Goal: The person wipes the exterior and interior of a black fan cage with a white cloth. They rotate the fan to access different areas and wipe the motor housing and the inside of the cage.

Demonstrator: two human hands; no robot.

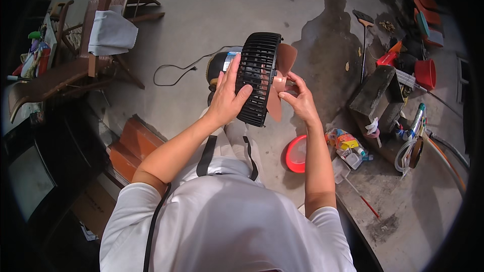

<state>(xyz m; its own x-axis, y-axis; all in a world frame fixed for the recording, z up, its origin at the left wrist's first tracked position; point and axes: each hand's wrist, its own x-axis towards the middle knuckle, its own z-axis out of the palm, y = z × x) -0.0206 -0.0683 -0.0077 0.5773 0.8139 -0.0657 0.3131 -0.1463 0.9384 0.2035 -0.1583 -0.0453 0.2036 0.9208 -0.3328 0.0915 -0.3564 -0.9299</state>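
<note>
A small electric fan with a black slatted rear guard [260, 51] is tipped on its side, its guard facing right in front of my legs. My left hand [228, 98] rests flat on the guard's back, thumb spread over the slats. On the other side, my right hand [302, 102] has its fingers and thumb at the hub of the copper-coloured fan blade [286, 58]. The hub sits at the guard's open front, and no front grille shows on it. Behind my left fingers is the dark fan base [216, 67] with a label, partly hidden.
A black power cord [155, 75] loops across the concrete floor. Near my right forearm lies a red-rimmed basin [297, 154]. A wooden reclining chair [56, 77] holds a grey cloth [112, 32]. To the right are a concrete trough [372, 87], a broom [365, 22] and wet floor patches.
</note>
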